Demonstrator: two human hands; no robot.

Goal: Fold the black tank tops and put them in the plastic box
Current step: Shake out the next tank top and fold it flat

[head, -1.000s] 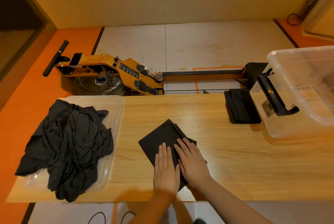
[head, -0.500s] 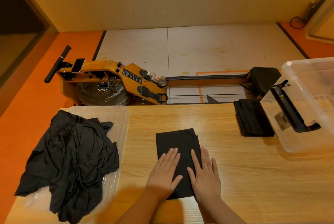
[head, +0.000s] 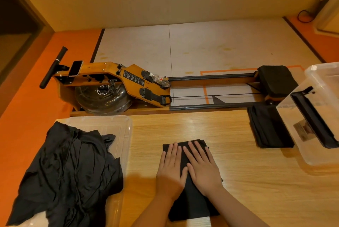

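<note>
A folded black tank top (head: 190, 204) lies on the wooden table (head: 256, 190) right in front of me. My left hand (head: 171, 170) and my right hand (head: 202, 167) lie flat on it side by side, fingers straight, pressing it down. A pile of unfolded black tank tops (head: 67, 173) fills a clear lid-like tray (head: 121, 126) at the left. Another folded black tank top (head: 268, 127) lies at the table's far right, beside the clear plastic box (head: 321, 153) with a black handle (head: 311, 116).
Behind the table on the floor stands an orange rowing machine (head: 113, 83) with a black seat (head: 276, 80). The table's far edge runs just in front of it. Bare wood lies between the folded top under my hands and the box.
Both hands slid forward along the folded tank top, toward its far edge. The view has moved closer and a little to the right.
</note>
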